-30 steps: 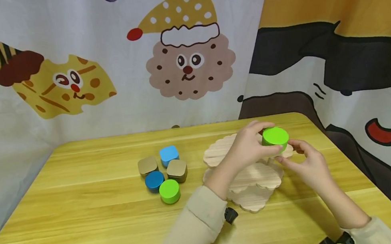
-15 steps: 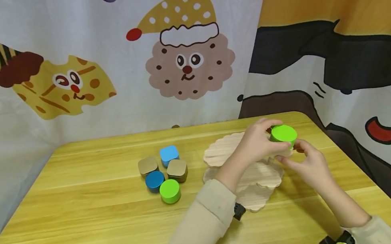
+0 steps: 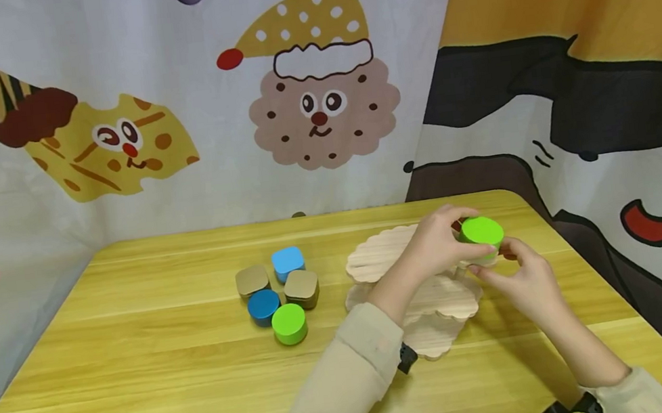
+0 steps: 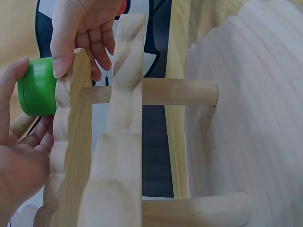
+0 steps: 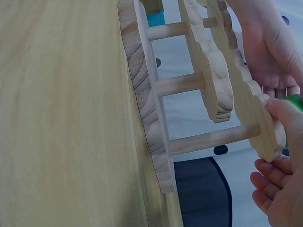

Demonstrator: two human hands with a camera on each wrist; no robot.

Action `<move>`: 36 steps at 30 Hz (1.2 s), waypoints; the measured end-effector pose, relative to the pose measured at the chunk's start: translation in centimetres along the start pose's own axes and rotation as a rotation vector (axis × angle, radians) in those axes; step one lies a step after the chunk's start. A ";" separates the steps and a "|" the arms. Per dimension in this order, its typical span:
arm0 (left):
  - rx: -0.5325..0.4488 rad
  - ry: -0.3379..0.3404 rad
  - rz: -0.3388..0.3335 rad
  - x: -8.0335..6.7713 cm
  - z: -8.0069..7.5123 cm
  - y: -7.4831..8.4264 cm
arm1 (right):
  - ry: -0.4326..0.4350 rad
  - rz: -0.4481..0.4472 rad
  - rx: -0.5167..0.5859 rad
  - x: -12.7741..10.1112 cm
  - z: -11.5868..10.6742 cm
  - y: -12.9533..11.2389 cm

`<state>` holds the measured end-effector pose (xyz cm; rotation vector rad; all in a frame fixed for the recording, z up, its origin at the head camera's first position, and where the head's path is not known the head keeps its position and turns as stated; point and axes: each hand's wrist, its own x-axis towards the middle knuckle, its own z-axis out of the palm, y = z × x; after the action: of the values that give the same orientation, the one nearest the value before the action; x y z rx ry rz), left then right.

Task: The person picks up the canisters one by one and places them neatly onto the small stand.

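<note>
A bright green round block (image 3: 481,233) is between the thumb and fingers of my left hand (image 3: 433,244), at the right end of a wooden tiered stand (image 3: 436,297). The stand has scalloped cloud-shaped boards joined by round pegs (image 5: 177,85). In the left wrist view the block's flat face is right against the top board (image 4: 64,137). My right hand (image 3: 526,279) pinches the edge of that board, thumb (image 4: 61,47) on the upper side beside the block and fingers underneath. The left palm hides part of the boards in the head view.
Left of the stand several blocks sit close together: two tan ones (image 3: 301,287), a light blue one (image 3: 288,262), a dark blue round one (image 3: 264,307) and another green round one (image 3: 289,324). A printed cartoon curtain (image 3: 183,203) hangs behind the table (image 3: 140,364).
My left hand has carried the green block to the right along the top board, then lowered it slightly. The right hand has kept its hold on the board's edge.
</note>
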<state>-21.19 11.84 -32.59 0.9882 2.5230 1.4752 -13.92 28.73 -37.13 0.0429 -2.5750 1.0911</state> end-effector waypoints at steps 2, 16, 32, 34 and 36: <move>-0.003 -0.009 0.005 0.0 0.1 -0.1 | 0.001 0.002 -0.005 0.0 -0.1 0.0; -0.009 -0.029 -0.005 -0.1 0.4 -0.4 | -0.015 0.014 -0.017 -0.2 -0.2 0.1; -0.098 0.126 0.124 -4.0 -3.1 -0.2 | 0.015 -0.023 -0.005 0.0 0.1 0.2; -0.095 0.142 0.157 -4.7 -3.7 0.0 | 0.020 -0.028 -0.007 0.1 0.2 0.2; -0.093 0.156 0.180 -5.5 -4.3 0.1 | 0.021 -0.027 -0.008 0.1 0.2 0.1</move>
<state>-18.25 5.55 -31.65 1.1544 2.4965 1.7665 -14.07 28.70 -37.33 0.0636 -2.5523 1.0659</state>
